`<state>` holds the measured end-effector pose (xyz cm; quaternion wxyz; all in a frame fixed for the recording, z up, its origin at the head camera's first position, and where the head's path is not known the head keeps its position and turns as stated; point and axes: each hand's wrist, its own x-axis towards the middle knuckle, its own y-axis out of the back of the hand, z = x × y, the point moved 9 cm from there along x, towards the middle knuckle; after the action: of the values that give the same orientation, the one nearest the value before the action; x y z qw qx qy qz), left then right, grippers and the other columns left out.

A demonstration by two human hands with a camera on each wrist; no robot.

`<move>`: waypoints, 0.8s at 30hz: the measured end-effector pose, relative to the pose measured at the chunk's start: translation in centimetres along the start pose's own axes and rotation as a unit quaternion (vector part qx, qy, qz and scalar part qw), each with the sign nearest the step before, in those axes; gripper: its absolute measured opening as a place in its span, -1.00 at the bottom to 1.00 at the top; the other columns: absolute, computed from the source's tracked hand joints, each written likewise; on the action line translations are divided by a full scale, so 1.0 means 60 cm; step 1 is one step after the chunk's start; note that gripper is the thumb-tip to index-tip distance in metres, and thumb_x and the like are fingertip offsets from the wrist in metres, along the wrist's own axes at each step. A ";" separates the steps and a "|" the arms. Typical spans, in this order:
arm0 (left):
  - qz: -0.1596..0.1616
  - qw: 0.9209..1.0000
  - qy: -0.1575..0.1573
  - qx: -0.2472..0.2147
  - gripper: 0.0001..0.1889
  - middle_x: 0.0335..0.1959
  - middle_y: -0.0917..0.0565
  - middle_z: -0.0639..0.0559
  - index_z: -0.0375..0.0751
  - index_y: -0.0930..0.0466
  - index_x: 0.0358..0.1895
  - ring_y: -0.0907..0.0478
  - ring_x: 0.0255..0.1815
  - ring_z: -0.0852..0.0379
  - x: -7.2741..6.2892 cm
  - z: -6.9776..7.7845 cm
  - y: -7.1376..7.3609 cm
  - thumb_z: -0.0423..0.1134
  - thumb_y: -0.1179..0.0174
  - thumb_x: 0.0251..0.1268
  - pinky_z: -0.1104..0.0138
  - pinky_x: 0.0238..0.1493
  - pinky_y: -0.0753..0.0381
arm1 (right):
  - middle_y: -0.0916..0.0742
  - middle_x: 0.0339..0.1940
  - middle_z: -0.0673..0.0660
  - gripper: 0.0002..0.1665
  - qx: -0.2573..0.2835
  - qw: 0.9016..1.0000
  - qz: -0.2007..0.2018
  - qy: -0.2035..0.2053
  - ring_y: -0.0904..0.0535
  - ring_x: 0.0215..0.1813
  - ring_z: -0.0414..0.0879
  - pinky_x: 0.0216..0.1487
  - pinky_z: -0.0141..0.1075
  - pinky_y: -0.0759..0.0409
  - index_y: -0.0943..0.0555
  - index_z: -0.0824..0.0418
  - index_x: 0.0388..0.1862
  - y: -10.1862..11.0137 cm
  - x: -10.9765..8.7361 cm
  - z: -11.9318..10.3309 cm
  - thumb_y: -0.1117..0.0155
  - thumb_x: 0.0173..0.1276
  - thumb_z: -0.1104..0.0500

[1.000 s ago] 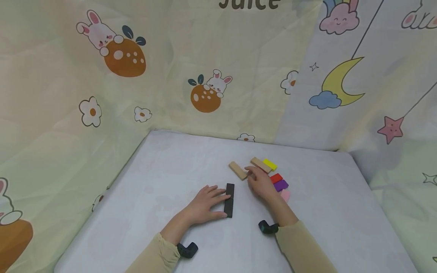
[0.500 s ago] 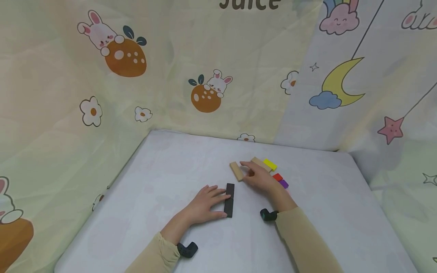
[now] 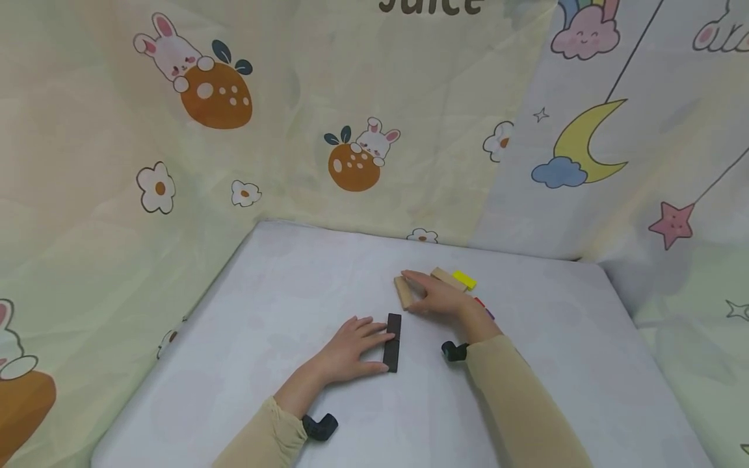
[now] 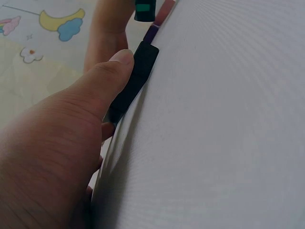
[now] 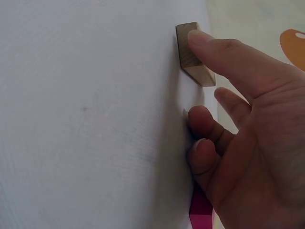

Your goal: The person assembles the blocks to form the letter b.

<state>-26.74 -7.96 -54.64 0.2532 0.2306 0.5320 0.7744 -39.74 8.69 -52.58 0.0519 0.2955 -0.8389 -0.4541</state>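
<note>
Two black blocks lie end to end on the white table. My left hand rests beside them with spread fingers, its thumb and index finger touching them. In the left wrist view, the thumb lies against a black block. My right hand spans a plain wooden block, thumb at the near end and index finger at the far end. In the right wrist view, the thumb presses the end of the wooden block; the index fingertip is hidden there.
Behind the right hand lie another wooden block and a yellow block. Red and purple blocks are mostly covered by the right wrist. A printed cloth hangs around the white table.
My right hand has moved left and away from me, from beside the wooden block to its two ends. That block has turned a little. The left hand has stayed on the black blocks.
</note>
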 end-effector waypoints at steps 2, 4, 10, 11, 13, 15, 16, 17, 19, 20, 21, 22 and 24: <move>0.000 1.000 0.003 0.000 -0.30 0.50 -0.30 0.24 0.45 -0.22 0.47 -0.09 0.59 0.02 0.000 -0.001 0.002 0.47 0.01 0.27 -0.03 0.60 0.03 | -0.27 0.60 -0.03 0.03 -0.004 1.000 0.005 -0.001 -0.14 0.60 0.01 0.57 0.05 -0.18 -0.13 -0.13 0.59 0.000 0.003 -0.002 -0.46 0.23 -0.08; -0.004 1.000 0.004 0.001 -0.29 0.50 -0.30 0.24 0.45 -0.22 0.47 -0.09 0.59 0.01 0.000 -0.002 0.001 0.48 0.03 0.26 -0.03 0.60 0.03 | -0.29 0.59 0.01 0.03 -0.006 1.000 0.007 0.000 -0.15 0.60 0.04 0.56 0.07 -0.18 -0.17 -0.10 0.58 0.000 0.003 -0.003 -0.47 0.21 -0.09; -0.004 1.000 0.001 0.000 -0.29 0.51 -0.30 0.23 0.45 -0.22 0.47 -0.09 0.59 0.01 0.000 -0.001 0.001 0.50 0.05 0.26 -0.05 0.60 0.02 | -0.24 0.61 0.02 0.02 -0.014 1.000 0.001 0.006 -0.12 0.61 0.04 0.56 0.08 -0.18 -0.15 -0.06 0.59 0.000 0.002 -0.002 -0.45 0.24 -0.04; -0.004 1.000 0.001 0.000 -0.29 0.51 -0.30 0.23 0.45 -0.22 0.47 -0.09 0.59 0.01 0.000 -0.001 0.002 0.50 0.05 0.26 -0.05 0.60 0.02 | -0.24 0.61 0.01 0.00 -0.014 1.000 0.000 0.007 -0.12 0.61 0.03 0.56 0.07 -0.19 -0.15 -0.07 0.59 -0.001 0.002 -0.001 -0.44 0.24 -0.02; -0.004 1.000 0.003 0.000 -0.29 0.51 -0.30 0.24 0.46 -0.21 0.47 -0.09 0.59 0.01 0.000 -0.001 0.001 0.50 0.06 0.26 -0.05 0.60 0.02 | -0.27 0.60 0.01 -0.04 -0.015 1.000 0.000 0.012 -0.14 0.60 0.02 0.55 0.06 -0.21 -0.18 -0.08 0.57 -0.001 0.002 -0.001 -0.42 0.26 0.01; -0.005 1.000 0.004 -0.001 -0.28 0.51 -0.30 0.23 0.46 -0.21 0.47 -0.09 0.59 0.01 0.000 -0.001 0.001 0.51 0.06 0.25 -0.05 0.60 0.03 | -0.29 0.58 0.02 -0.07 -0.018 1.000 0.004 0.010 -0.17 0.58 0.02 0.54 0.06 -0.24 -0.22 -0.09 0.55 -0.002 0.002 0.001 -0.42 0.26 -0.01; -0.007 1.000 0.005 -0.001 -0.28 0.51 -0.29 0.24 0.47 -0.20 0.47 -0.08 0.60 0.01 0.000 -0.001 0.000 0.51 0.06 0.25 -0.05 0.60 0.03 | -0.30 0.57 0.02 -0.08 -0.019 1.000 0.006 0.004 -0.19 0.57 0.02 0.53 0.06 -0.25 -0.24 -0.10 0.54 -0.002 0.002 0.004 -0.43 0.25 -0.04; -0.008 1.000 0.006 -0.003 -0.28 0.51 -0.29 0.24 0.47 -0.20 0.47 -0.08 0.60 0.01 0.000 -0.001 0.000 0.51 0.06 0.25 -0.05 0.60 0.04 | -0.30 0.57 0.01 -0.09 -0.023 1.000 0.011 -0.002 -0.20 0.56 0.02 0.52 0.05 -0.27 -0.25 -0.11 0.53 -0.001 0.002 0.006 -0.43 0.24 -0.06; -0.010 1.000 0.008 -0.005 -0.28 0.51 -0.29 0.24 0.48 -0.20 0.47 -0.07 0.60 0.01 0.000 -0.001 -0.001 0.51 0.06 0.25 -0.05 0.60 0.05 | -0.29 0.56 0.03 -0.09 -0.025 0.999 0.020 -0.010 -0.27 0.51 0.03 0.48 0.05 -0.34 -0.27 -0.10 0.53 -0.001 0.001 0.009 -0.43 0.24 -0.10; -0.012 1.000 0.010 -0.005 -0.28 0.51 -0.28 0.25 0.49 -0.19 0.47 -0.06 0.60 0.02 0.001 -0.001 -0.002 0.51 0.06 0.24 -0.04 0.61 0.06 | -0.29 0.56 0.05 -0.09 -0.027 0.999 0.026 -0.013 -0.29 0.49 0.04 0.46 0.05 -0.36 -0.28 -0.09 0.53 0.000 0.000 0.010 -0.43 0.24 -0.11; -0.011 1.000 0.009 -0.006 -0.28 0.51 -0.29 0.24 0.48 -0.20 0.47 -0.07 0.60 0.01 0.001 -0.001 -0.001 0.51 0.05 0.25 -0.05 0.60 0.05 | -0.29 0.56 0.05 -0.09 -0.027 0.999 0.032 -0.018 -0.32 0.47 0.03 0.44 0.04 -0.40 -0.28 -0.10 0.53 0.000 -0.001 0.011 -0.43 0.23 -0.13; -0.011 1.000 0.009 -0.007 -0.29 0.51 -0.29 0.24 0.48 -0.20 0.47 -0.07 0.60 0.02 0.001 -0.001 -0.001 0.51 0.05 0.25 -0.05 0.60 0.05 | -0.29 0.56 0.05 -0.09 -0.027 0.999 0.037 -0.022 -0.38 0.40 0.02 0.40 0.02 -0.45 -0.28 -0.10 0.53 0.001 -0.002 0.012 -0.43 0.23 -0.14; -0.010 1.000 0.009 -0.007 -0.29 0.51 -0.29 0.24 0.47 -0.21 0.47 -0.08 0.60 0.01 0.001 0.000 0.000 0.50 0.05 0.25 -0.06 0.60 0.04 | -0.29 0.55 0.06 -0.09 -0.020 0.998 0.048 -0.022 -0.48 0.25 0.00 0.30 -0.05 -0.55 -0.29 -0.08 0.53 0.001 -0.004 0.010 -0.43 0.23 -0.12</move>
<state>-26.78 -7.94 -54.65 0.2582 0.2167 0.5309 0.7775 -39.78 9.32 -52.81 0.0613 0.2439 -0.8439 -0.4739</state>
